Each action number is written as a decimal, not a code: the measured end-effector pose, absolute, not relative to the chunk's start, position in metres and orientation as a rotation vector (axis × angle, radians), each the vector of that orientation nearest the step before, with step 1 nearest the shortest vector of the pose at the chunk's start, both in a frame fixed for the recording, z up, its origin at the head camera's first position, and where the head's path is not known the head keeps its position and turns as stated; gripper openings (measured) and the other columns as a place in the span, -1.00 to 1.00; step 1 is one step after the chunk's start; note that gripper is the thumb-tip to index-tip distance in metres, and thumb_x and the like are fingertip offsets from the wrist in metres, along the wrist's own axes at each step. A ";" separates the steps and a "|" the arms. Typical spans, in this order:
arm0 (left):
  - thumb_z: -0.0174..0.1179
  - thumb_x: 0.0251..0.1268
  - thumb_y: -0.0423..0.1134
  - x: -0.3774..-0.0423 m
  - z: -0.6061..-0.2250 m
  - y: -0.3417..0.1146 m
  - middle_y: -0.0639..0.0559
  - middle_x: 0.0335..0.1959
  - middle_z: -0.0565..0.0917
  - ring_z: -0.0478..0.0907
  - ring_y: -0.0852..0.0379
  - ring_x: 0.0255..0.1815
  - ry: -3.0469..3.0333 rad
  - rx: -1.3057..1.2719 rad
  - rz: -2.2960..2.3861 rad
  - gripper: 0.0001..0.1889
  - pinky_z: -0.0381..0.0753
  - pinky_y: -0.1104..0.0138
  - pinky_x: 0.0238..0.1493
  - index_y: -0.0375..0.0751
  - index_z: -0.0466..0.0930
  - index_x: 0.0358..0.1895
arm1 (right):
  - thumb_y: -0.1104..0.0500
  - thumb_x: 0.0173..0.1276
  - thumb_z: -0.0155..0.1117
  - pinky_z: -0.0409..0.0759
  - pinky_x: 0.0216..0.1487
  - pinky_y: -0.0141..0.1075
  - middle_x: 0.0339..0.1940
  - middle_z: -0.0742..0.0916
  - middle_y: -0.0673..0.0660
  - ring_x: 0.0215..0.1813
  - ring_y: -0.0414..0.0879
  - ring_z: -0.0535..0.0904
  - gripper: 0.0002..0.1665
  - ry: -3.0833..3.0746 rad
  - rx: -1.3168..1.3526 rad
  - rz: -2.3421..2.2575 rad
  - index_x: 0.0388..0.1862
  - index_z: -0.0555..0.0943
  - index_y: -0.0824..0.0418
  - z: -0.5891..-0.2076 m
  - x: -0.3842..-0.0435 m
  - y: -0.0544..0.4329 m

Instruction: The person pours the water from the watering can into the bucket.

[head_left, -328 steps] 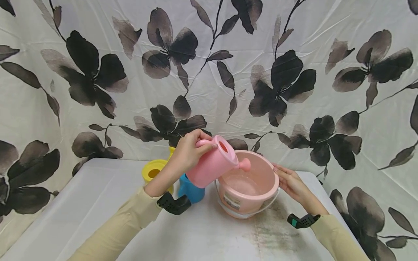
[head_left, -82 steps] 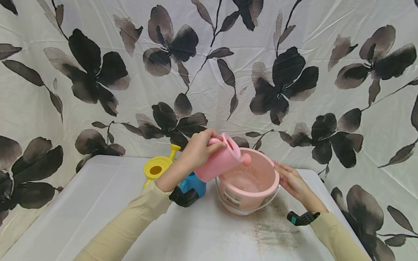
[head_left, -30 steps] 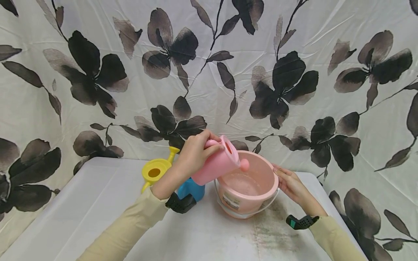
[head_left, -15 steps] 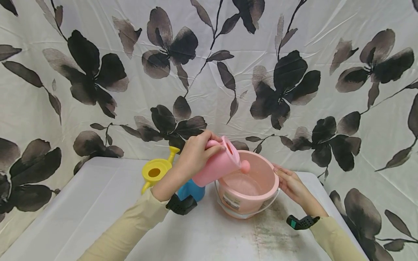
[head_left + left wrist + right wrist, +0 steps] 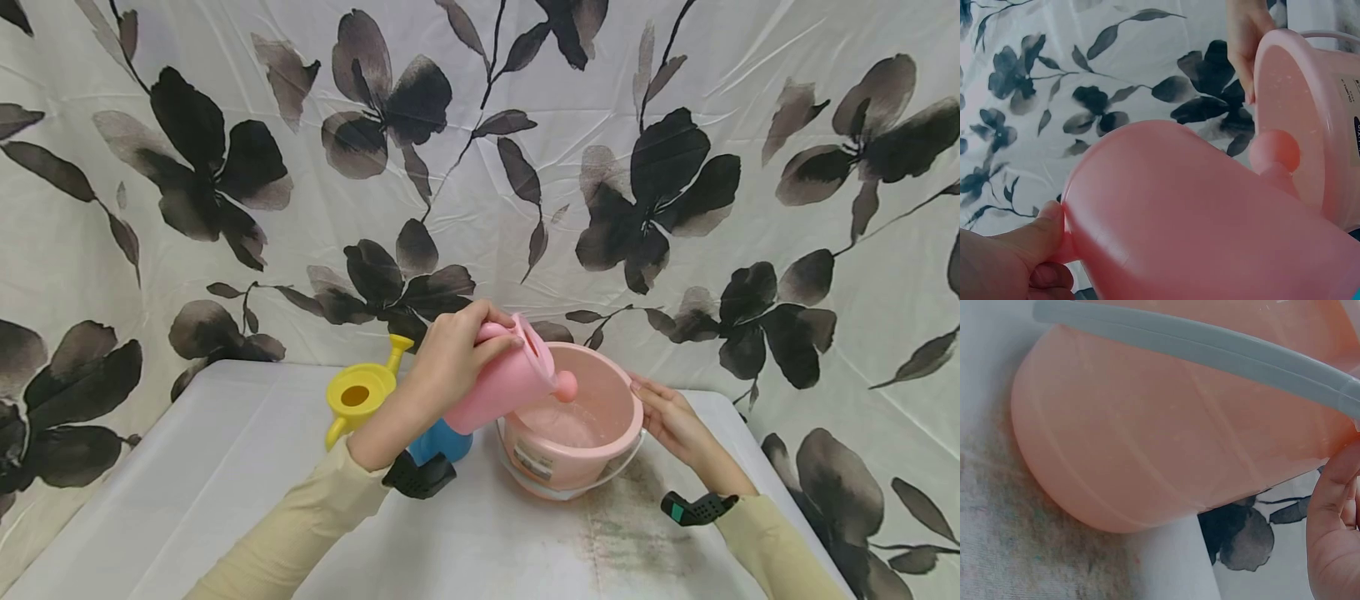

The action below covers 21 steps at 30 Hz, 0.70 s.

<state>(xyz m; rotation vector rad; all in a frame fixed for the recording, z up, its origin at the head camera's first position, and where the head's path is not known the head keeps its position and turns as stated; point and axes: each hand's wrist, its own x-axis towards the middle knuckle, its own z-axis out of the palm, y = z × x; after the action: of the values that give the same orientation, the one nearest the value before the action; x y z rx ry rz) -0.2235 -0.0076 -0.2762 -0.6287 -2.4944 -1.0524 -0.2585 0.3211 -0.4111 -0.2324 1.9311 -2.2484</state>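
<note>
My left hand [image 5: 446,362] grips the handle of a pink watering can [image 5: 495,387], tilted so its round spout head is over the bucket's opening. In the left wrist view, the can [image 5: 1191,219] covers much of the picture, with thumb and fingers at its handle. The pink bucket [image 5: 573,468] stands on the table, its pale carrying handle hanging down in front. Specks that look like droplets dot its inside. My right hand [image 5: 678,427] touches the bucket's right side at the rim with mostly straight fingers. In the right wrist view, the bucket's wall [image 5: 1116,425] hides most fingers.
A yellow watering can [image 5: 360,392] stands left of the bucket. Between them a blue watering can or jug [image 5: 442,442] is partly hidden by my left arm. A brownish-green stain [image 5: 637,525] marks the white table cover right of the bucket. Flowered cloth [image 5: 525,167] hangs behind.
Compared with about eleven seconds ago, my left hand and the pink watering can sit slightly further right, and more of the yellow can shows. Over the last second little has moved.
</note>
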 end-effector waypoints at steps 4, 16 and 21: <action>0.28 0.23 -0.09 -0.223 -0.273 -0.007 -0.06 -0.13 0.75 0.64 0.02 -0.20 -2.513 -0.632 -1.034 -0.76 0.59 0.25 -0.27 -0.13 0.63 -0.12 | 0.16 0.57 -0.11 0.58 -0.03 -0.49 -0.05 0.68 -0.27 0.01 -0.40 0.61 -0.27 1.916 -0.226 -2.259 0.46 -0.10 0.56 -0.411 -0.259 0.322; 0.29 0.21 -0.09 -0.224 -0.272 -0.006 -0.05 -0.11 0.74 0.64 0.00 -0.12 -2.530 -0.625 -1.014 -0.77 0.57 0.21 -0.20 -0.10 0.62 -0.15 | 0.13 0.56 -0.10 0.57 -0.01 -0.51 -0.07 0.67 -0.29 0.01 -0.43 0.60 -0.23 1.948 -0.188 -2.231 0.47 -0.13 0.56 -0.410 -0.261 0.321; 0.29 0.21 -0.09 -0.224 -0.271 -0.005 -0.05 -0.12 0.75 0.64 -0.01 -0.14 -2.524 -0.634 -1.003 -0.76 0.57 0.22 -0.23 -0.12 0.62 -0.14 | 0.13 0.57 -0.12 0.57 -0.02 -0.52 -0.09 0.67 -0.29 0.00 -0.43 0.60 -0.22 1.944 -0.194 -2.230 0.47 -0.17 0.57 -0.409 -0.259 0.322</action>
<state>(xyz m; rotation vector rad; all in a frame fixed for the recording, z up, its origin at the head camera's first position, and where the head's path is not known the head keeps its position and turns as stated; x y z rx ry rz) -0.2239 -0.0054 -0.2708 -0.6341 -2.5245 -1.0033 -0.2594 0.3215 -0.4088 -0.1942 1.9441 -2.2304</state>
